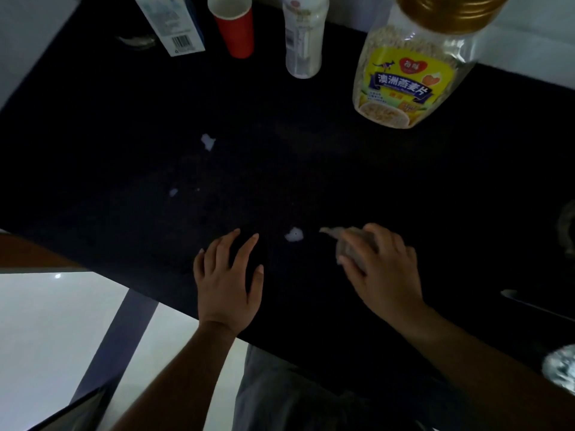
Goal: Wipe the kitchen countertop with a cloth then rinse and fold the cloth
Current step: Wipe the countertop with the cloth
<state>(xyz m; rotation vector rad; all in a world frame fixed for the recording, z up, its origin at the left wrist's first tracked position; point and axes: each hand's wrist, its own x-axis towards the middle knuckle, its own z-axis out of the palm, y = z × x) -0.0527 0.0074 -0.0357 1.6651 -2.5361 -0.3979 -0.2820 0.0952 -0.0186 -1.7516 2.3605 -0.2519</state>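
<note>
The black countertop (311, 169) fills most of the view. My right hand (384, 269) grips a bunched pale cloth (350, 242) against the counter, a corner of it sticking out to the left. A white spill blotch (294, 235) lies just left of the cloth. Two more white blotches sit farther left, one (208, 141) higher up and a smaller one (173, 192) below it. My left hand (228, 275) rests flat on the counter with fingers spread, holding nothing.
Along the back stand a carton (174, 23), a red paper cup (235, 26), a white bottle (303, 38) and a large oats jar (413, 66). A metal object (569, 231) shows at the right edge. The counter's front edge runs diagonally at lower left.
</note>
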